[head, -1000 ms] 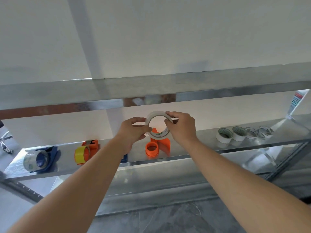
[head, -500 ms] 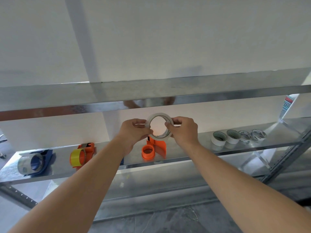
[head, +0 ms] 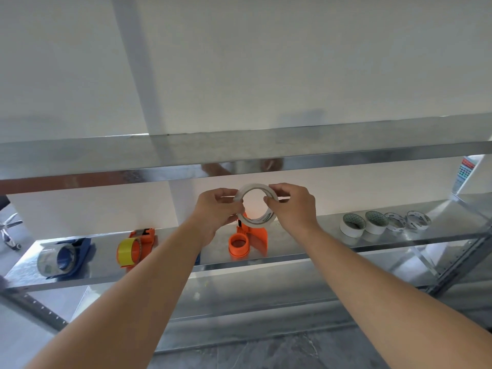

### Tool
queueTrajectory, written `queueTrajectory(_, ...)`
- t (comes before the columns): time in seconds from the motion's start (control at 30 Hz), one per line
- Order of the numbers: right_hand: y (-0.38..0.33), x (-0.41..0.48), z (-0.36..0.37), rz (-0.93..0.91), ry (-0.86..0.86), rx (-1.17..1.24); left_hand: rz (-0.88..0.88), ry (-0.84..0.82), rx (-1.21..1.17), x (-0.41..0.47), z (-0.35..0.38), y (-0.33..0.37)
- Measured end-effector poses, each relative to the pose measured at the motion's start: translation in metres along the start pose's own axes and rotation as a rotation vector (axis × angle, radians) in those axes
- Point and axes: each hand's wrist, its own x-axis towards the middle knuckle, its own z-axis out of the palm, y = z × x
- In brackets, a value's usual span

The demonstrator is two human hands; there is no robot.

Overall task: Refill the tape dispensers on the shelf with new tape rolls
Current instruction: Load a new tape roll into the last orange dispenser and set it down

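I hold a white tape roll [head: 253, 188] upright in the air between both hands, above the metal shelf [head: 306, 242]. My left hand [head: 217, 213] pinches its left rim and my right hand [head: 291, 206] pinches its right rim. Just below the roll an empty orange dispenser [head: 246, 242] stands on the shelf. Further left sit an orange dispenser with a yellow roll [head: 133, 249] and a blue dispenser with a clear roll [head: 62, 258]. Several spare rolls [head: 383, 223] lie in a row at the right end.
An upper metal shelf [head: 239, 151] crosses the view just above my hands. The rack's upright [head: 463, 265] stands at the right. Another shelf level [head: 266, 296] lies beneath, with grey floor [head: 266, 352] below. A chair base [head: 9, 233] shows at far left.
Both hands keep their hold on the white roll. The view has drifted slightly, and the roll has tilted a little between my fingers.
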Motion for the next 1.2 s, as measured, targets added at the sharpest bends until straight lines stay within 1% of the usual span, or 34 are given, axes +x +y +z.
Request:
queueTrajectory(0.13, 0.0, 0.001, 0.001, 0.013, 0.001, 0.063, 0.022, -0.006, 0.011, 0.003, 0.0, -0.001)
queueTrajectory(0.3, 0.004, 0.003, 0.005, 0.039, 0.004, 0.099, 0.01, 0.036, -0.031, 0.01, -0.001, -0.007)
queueTrajectory(0.5, 0.011, 0.005, 0.011, 0.067, 0.005, 0.086, -0.031, 0.004, 0.002, 0.011, 0.0, -0.012)
queueTrajectory(0.63, 0.013, 0.008, 0.014, 0.064, 0.008, 0.078, -0.047, -0.011, -0.026, 0.009, 0.002, -0.013)
queueTrajectory(0.8, 0.018, 0.012, 0.015, 0.08, -0.003, 0.054, -0.01, -0.01, -0.003, 0.011, 0.005, -0.008)
queueTrajectory(1.0, 0.018, 0.018, 0.012, 0.047, -0.021, -0.069, 0.029, -0.012, 0.046, 0.018, 0.004, -0.007)
queueTrajectory(1.2, 0.016, 0.025, 0.013, -0.029, -0.04, -0.01, 0.055, -0.031, 0.117, 0.025, 0.005, -0.009)
